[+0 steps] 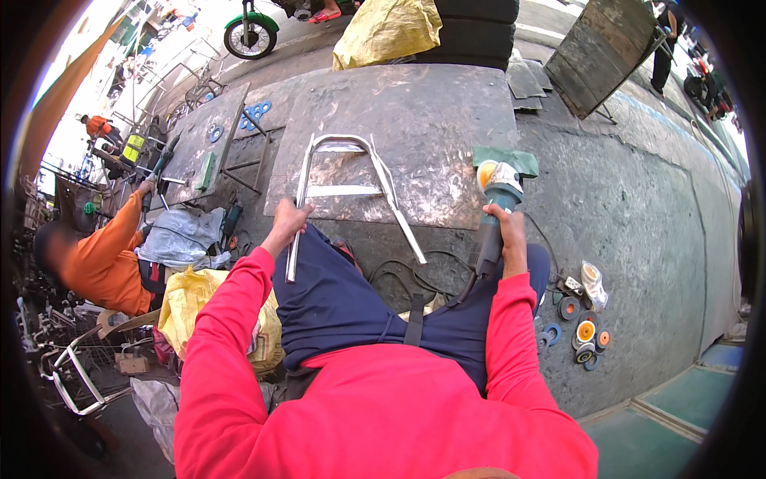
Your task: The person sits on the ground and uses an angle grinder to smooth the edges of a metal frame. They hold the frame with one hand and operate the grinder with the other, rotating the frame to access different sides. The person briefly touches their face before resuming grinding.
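Note:
My left hand (292,220) is closed round the near left leg of a shiny metal tube frame (345,191). The frame is bent in an arch with crossbars, and its curved end lies on a worn board (447,104) in front of me. In my right hand (509,227) is an angle grinder (493,214), gripped by its dark teal body. Its head, with a yellow and white polishing wheel (487,173), points away from me beside a green block (519,162). The grinder and the frame are apart.
Several grinding and polishing discs (586,330) lie on the floor at right. A cable (399,275) loops between my legs. At left, a person in orange (112,255) works with another power tool. Yellow sacks (187,307) stand beside me, and tyres (475,36) rise behind the board.

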`<state>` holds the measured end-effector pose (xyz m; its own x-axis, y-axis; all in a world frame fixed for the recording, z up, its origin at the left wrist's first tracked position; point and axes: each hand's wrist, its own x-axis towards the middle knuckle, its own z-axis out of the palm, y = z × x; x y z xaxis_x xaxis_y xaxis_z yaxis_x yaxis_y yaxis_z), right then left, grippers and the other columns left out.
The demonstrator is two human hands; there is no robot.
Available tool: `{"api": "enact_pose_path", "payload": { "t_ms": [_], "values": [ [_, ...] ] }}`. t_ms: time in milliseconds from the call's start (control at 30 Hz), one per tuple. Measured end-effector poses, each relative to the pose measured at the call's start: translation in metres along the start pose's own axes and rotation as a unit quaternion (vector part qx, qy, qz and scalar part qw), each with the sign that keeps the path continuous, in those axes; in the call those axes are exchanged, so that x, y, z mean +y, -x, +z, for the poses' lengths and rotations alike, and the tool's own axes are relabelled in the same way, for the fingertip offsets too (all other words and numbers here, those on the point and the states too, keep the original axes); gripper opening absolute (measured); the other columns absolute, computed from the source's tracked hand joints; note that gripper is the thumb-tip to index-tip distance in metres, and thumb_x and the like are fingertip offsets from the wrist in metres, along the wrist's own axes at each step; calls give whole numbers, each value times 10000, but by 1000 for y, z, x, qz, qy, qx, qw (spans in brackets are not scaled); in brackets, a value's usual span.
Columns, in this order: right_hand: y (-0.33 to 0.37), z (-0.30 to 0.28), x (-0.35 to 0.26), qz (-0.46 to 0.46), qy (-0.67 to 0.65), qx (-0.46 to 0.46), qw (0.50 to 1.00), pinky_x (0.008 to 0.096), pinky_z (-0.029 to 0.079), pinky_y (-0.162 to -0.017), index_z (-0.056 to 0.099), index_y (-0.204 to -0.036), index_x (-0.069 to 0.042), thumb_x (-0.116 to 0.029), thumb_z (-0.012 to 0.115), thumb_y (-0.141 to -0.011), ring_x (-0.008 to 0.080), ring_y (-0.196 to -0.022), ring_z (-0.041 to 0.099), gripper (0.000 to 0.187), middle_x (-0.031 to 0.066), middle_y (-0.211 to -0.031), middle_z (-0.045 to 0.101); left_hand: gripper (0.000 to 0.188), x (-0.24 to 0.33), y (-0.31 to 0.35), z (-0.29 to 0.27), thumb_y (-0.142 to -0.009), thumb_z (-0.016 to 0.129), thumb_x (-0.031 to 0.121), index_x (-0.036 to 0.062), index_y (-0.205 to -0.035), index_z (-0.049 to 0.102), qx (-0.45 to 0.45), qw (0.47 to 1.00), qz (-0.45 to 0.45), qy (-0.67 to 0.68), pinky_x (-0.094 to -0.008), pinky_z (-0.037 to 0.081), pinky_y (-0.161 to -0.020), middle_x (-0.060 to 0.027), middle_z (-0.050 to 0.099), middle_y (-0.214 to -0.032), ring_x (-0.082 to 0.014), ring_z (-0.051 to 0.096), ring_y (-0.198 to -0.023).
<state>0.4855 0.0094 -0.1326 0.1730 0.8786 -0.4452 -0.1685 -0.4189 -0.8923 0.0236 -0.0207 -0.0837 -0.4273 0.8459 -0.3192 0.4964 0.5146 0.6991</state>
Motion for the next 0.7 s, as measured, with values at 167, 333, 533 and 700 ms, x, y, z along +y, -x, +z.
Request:
{"api": "enact_pose_path", "payload": {
  "t_ms": [167, 333, 533, 700],
  "values": [
    [0, 1, 1, 18, -4, 7, 1000, 325, 437, -459, 642, -754, 1, -185, 779, -648, 154, -491, 556, 254, 43, -674, 601, 251, 24, 31, -2, -835, 687, 48, -101, -1010, 586, -85, 986, 2, 141, -271, 515, -471, -81, 605, -683, -150, 608, -534],
    [-2, 1, 3, 30, -7, -2, 1000, 318, 436, -462, 648, -754, 8, -186, 777, -648, 153, -493, 560, 256, 47, -676, 608, 476, 66, 59, 5, -831, 685, 22, -116, -1261, 535, -46, 968, 56, 239, -294, 537, -530, -111, 639, -760, -182, 647, -583],
    [-4, 0, 6, 16, 0, 1, 1000, 323, 429, -459, 640, -736, 12, -206, 786, -642, 153, -497, 558, 278, 49, -677, 606, 398, 89, 67, 18, -913, 515, 4, -6, -1308, 568, -133, 949, 163, 236, -264, 538, -641, -37, 628, -859, -101, 620, -728],
    [-5, -2, 5, 16, 15, 3, 1000, 342, 481, -457, 623, -816, 44, -201, 776, -666, 210, -516, 614, 325, 84, -694, 611, 426, 100, 77, 30, -872, 503, -6, 38, -1286, 590, -103, 944, 307, 61, -292, 546, -676, -150, 638, -911, -185, 648, -759]
  ]
}}
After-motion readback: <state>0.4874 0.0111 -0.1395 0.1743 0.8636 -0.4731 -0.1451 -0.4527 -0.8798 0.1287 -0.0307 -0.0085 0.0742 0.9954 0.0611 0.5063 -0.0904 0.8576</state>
